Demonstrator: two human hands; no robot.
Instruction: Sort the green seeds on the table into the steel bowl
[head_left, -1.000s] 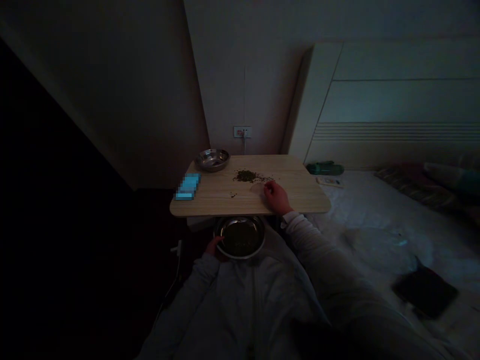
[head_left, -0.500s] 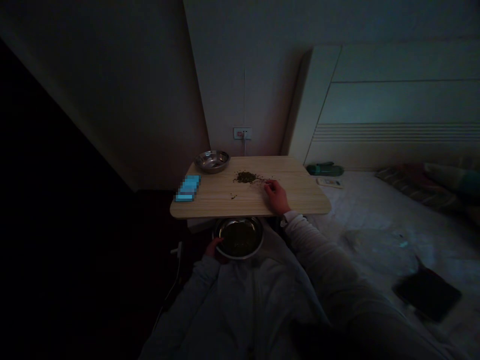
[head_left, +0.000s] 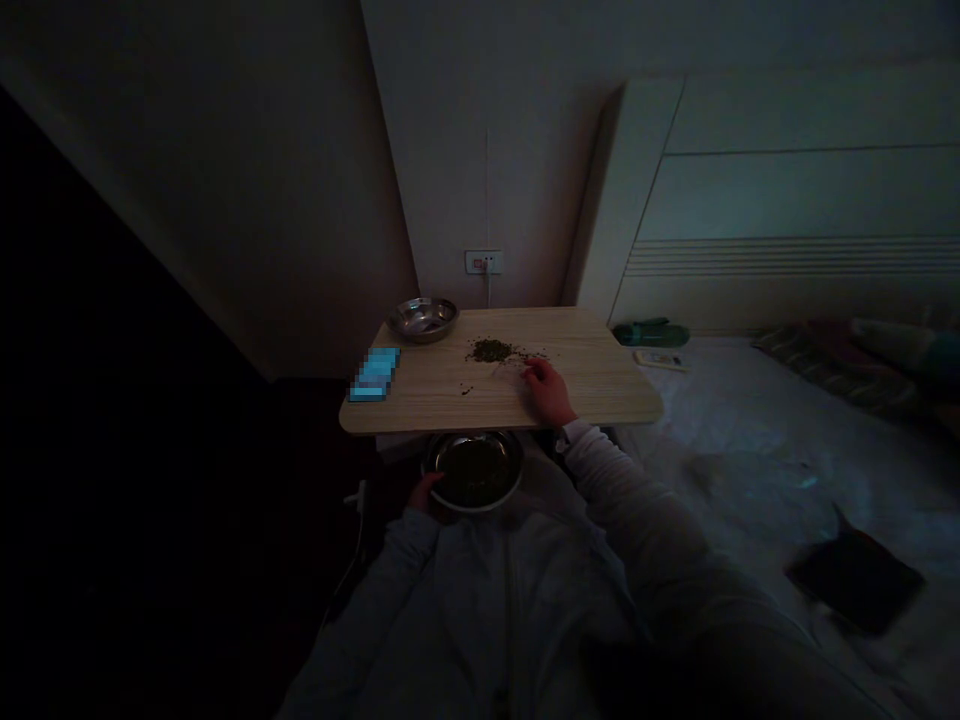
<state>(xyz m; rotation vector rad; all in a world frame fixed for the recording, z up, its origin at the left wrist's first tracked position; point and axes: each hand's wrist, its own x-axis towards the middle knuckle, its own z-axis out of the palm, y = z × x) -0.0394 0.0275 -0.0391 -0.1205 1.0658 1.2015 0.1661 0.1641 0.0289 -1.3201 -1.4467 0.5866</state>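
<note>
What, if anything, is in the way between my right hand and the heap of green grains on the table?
Nothing visible blocks the way: between your right hand and the heap of green grains, only loose grains lie scattered on the wooden table.

No readable text or labels

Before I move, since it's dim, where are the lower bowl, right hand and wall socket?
Lower bowl (head_left: 480, 508), head view: front rim.
Right hand (head_left: 550, 393), head view: its back.
Wall socket (head_left: 481, 261), head view: its plate.
</note>
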